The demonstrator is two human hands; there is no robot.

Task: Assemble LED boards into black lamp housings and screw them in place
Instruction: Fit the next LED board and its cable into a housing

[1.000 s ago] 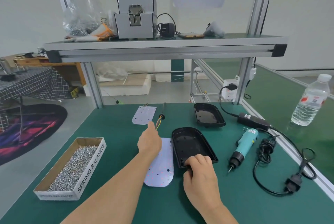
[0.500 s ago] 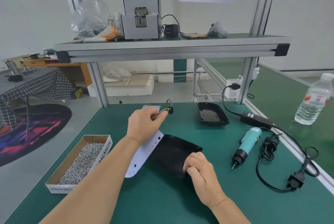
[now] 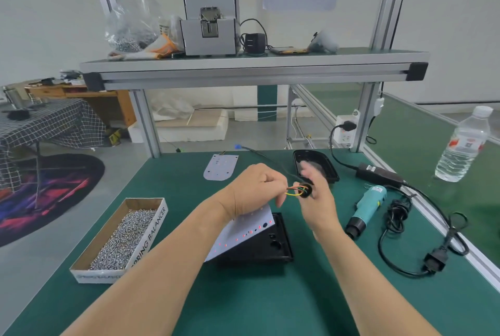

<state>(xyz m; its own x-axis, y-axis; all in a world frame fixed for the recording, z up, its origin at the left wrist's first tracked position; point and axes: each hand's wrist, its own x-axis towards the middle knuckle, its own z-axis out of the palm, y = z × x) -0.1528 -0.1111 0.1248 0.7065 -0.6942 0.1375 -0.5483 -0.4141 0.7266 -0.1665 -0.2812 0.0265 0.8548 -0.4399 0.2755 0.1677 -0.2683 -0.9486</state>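
Two forearms are reaching in from the bottom of the frame over a green counter, their elbows cut off by the frame edge. A broad patch of bare green counter is lying below centre.

At centre, a black lamp housing is lying on the counter. Its left part is hidden under a white LED board that is tilting up over it. The board's upper end is disappearing behind the left hand, which is pinching a bundle of coloured wires that are running into a black ring. The right hand is hovering at the ring, too blurred to tell whether it is gripping it.

At lower left, a cardboard box of screws is sitting near the counter's left edge. To the right, a teal screwdriver and a coiled cable are crowding the right rim.

Farther back, a second LED board is lying flat, and a second housing is partly hidden behind the right hand's fingers. A water bottle is standing at the right edge of the frame.
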